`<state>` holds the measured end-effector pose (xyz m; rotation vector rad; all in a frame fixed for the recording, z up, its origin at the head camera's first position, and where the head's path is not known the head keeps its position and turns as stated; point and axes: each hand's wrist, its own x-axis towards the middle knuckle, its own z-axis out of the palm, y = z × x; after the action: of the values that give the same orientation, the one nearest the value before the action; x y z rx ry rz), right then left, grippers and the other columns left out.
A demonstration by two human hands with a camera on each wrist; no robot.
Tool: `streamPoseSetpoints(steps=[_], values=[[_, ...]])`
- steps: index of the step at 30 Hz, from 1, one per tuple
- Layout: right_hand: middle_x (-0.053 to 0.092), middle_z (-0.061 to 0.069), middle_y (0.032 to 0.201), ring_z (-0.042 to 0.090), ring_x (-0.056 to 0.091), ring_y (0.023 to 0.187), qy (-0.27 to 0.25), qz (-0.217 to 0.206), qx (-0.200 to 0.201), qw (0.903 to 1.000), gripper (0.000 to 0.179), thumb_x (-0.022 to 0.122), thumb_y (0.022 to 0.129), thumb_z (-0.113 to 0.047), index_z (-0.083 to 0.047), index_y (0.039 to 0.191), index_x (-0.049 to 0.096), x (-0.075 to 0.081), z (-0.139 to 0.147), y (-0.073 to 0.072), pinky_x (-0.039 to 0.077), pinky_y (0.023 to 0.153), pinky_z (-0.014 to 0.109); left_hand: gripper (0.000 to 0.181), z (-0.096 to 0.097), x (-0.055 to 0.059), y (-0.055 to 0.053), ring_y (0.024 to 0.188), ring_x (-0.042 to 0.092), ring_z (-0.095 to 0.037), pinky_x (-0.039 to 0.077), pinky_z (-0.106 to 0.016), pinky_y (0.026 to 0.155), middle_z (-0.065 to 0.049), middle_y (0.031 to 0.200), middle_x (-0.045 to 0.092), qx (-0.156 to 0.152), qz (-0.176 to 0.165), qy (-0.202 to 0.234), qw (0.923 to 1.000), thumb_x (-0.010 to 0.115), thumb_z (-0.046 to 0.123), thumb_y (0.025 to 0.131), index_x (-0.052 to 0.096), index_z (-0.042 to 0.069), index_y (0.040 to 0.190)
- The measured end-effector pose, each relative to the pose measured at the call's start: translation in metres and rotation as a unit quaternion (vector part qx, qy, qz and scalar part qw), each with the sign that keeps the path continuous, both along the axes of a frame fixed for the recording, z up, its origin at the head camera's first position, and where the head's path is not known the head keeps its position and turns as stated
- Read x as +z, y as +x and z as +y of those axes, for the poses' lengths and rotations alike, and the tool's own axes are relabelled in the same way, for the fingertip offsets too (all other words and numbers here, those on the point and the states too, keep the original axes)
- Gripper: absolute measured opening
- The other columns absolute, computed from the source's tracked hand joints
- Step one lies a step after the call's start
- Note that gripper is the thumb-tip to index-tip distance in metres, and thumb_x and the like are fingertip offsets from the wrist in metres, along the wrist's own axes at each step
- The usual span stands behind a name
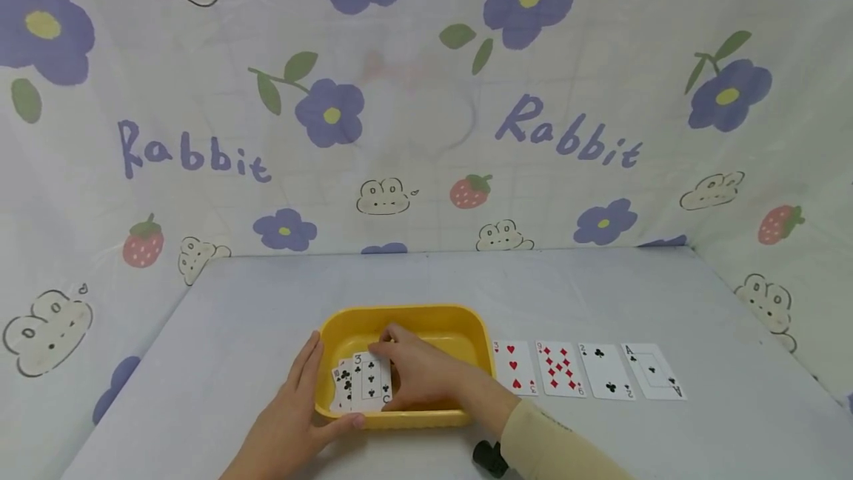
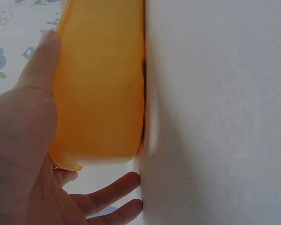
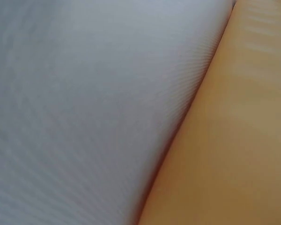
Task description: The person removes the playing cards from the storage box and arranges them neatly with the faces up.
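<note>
A yellow plastic tray (image 1: 426, 421) stands on the table. My left hand (image 1: 291, 406) rests at its near left corner, fingers straight along the left side and thumb over the front rim. In the left wrist view the same thumb (image 2: 40, 65) presses against the tray wall (image 2: 100, 89). Inside the tray my right hand (image 1: 423, 370) pinches the right edge of a face-up three of clubs (image 1: 371, 380). Other playing cards (image 1: 342, 390) lie partly hidden under its left side. The right wrist view holds only the tray's outer wall (image 3: 229, 126) and the tabletop.
Right of the tray a row of face-up cards lies on the white table (image 1: 266, 317): three of hearts (image 1: 514, 369), nine of diamonds (image 1: 560, 370), two of clubs (image 1: 605, 372) and ace of clubs (image 1: 653, 372). A black object (image 1: 489, 459) shows beside the right sleeve. Patterned cloth (image 1: 426, 132) hangs behind.
</note>
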<state>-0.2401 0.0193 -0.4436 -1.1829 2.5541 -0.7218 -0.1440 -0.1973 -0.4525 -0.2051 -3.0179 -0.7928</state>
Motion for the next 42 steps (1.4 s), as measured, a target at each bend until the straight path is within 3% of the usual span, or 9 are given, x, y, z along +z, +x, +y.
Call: streamPoseSetpoints(steps=[4, 8, 13, 16, 20, 25, 31, 37, 42], values=[[0.04, -0.006, 0.118, 0.007, 0.045, 0.098, -0.002, -0.002, -0.002, 1.0, 0.086, 0.089, 0.072, -0.04, -0.009, 0.143, 0.052, 0.0, 0.001, 0.0, 0.043, 0.085, 0.016, 0.127, 0.001, 0.002, 0.0, 0.138, 0.034, -0.036, 0.039, -0.055, 0.103, -0.002, 0.164, -0.002, 0.004, -0.008, 0.002, 1.0, 0.057, 0.085, 0.069, 0.004, 0.014, 0.159], [0.04, -0.005, 0.123, 0.008, 0.047, 0.098, -0.016, 0.0, -0.006, 0.9999, 0.089, 0.089, 0.071, -0.04, -0.009, 0.144, 0.05, 0.001, 0.005, 0.0, 0.045, 0.084, 0.017, 0.125, 0.0, 0.001, 0.0, 0.137, 0.035, -0.037, 0.041, -0.055, 0.102, -0.003, 0.164, 0.0, -0.003, 0.01, 0.0, 0.9999, 0.058, 0.083, 0.071, 0.005, 0.012, 0.159], [0.038, -0.005, 0.132, 0.011, 0.047, 0.109, -0.045, 0.009, -0.027, 0.9986, 0.09, 0.09, 0.07, -0.033, -0.012, 0.146, 0.046, 0.016, 0.029, 0.005, 0.045, 0.095, 0.023, 0.125, 0.0, -0.002, 0.001, 0.138, 0.034, -0.038, 0.04, -0.055, 0.102, -0.004, 0.164, 0.001, -0.006, 0.019, 0.001, 0.9998, 0.059, 0.083, 0.071, 0.006, 0.011, 0.159], [0.036, -0.006, 0.136, 0.013, 0.047, 0.112, -0.055, 0.016, -0.039, 0.9976, 0.088, 0.089, 0.07, -0.028, -0.017, 0.146, 0.046, 0.036, 0.056, 0.009, 0.046, 0.097, 0.028, 0.127, 0.002, -0.003, 0.002, 0.138, 0.034, -0.037, 0.039, -0.054, 0.103, -0.002, 0.164, 0.0, -0.002, 0.011, 0.002, 0.9999, 0.059, 0.084, 0.069, 0.006, 0.011, 0.159], [0.038, -0.008, 0.135, 0.014, 0.049, 0.108, -0.073, -0.013, -0.038, 0.9965, 0.085, 0.09, 0.069, -0.029, -0.022, 0.144, 0.049, 0.061, 0.106, 0.013, 0.051, 0.091, 0.033, 0.128, 0.002, -0.002, 0.002, 0.138, 0.034, -0.036, 0.039, -0.054, 0.104, 0.0, 0.164, -0.001, 0.003, 0.011, -0.001, 0.9999, 0.059, 0.084, 0.068, 0.005, 0.013, 0.159], [0.043, -0.006, 0.134, 0.017, 0.054, 0.103, -0.072, -0.069, -0.013, 0.9949, 0.086, 0.09, 0.07, -0.033, -0.022, 0.145, 0.05, 0.074, 0.176, 0.014, 0.053, 0.087, 0.032, 0.128, 0.0, -0.001, 0.002, 0.139, 0.033, -0.034, 0.039, -0.053, 0.105, 0.002, 0.164, -0.002, 0.004, 0.018, -0.003, 0.9998, 0.06, 0.084, 0.068, 0.004, 0.014, 0.159], [0.041, 0.001, 0.136, 0.016, 0.056, 0.101, -0.05, -0.093, -0.027, 0.9941, 0.084, 0.087, 0.074, -0.033, -0.026, 0.147, 0.045, 0.068, 0.243, 0.021, 0.053, 0.086, 0.03, 0.127, -0.002, 0.0, 0.002, 0.139, 0.032, -0.035, 0.039, -0.053, 0.104, 0.0, 0.164, -0.002, 0.002, 0.022, -0.003, 0.9998, 0.059, 0.084, 0.069, 0.005, 0.012, 0.159], [0.04, 0.002, 0.136, 0.011, 0.054, 0.101, -0.023, -0.067, -0.01, 0.9975, 0.082, 0.086, 0.075, -0.026, -0.022, 0.146, 0.046, 0.052, 0.296, 0.032, 0.053, 0.081, 0.029, 0.126, -0.003, 0.001, 0.003, 0.14, 0.031, -0.035, 0.038, -0.052, 0.105, 0.0, 0.164, -0.002, 0.001, 0.027, -0.002, 0.9996, 0.059, 0.083, 0.07, 0.006, 0.01, 0.159], [0.039, 0.004, 0.136, 0.01, 0.054, 0.101, -0.019, -0.054, -0.05, 0.9971, 0.082, 0.086, 0.074, -0.022, -0.017, 0.146, 0.047, 0.036, 0.343, 0.034, 0.053, 0.079, 0.027, 0.126, -0.001, 0.001, 0.003, 0.14, 0.031, -0.034, 0.039, -0.052, 0.105, 0.001, 0.164, -0.001, -0.001, 0.028, -0.001, 0.9996, 0.058, 0.084, 0.07, 0.007, 0.009, 0.159]])
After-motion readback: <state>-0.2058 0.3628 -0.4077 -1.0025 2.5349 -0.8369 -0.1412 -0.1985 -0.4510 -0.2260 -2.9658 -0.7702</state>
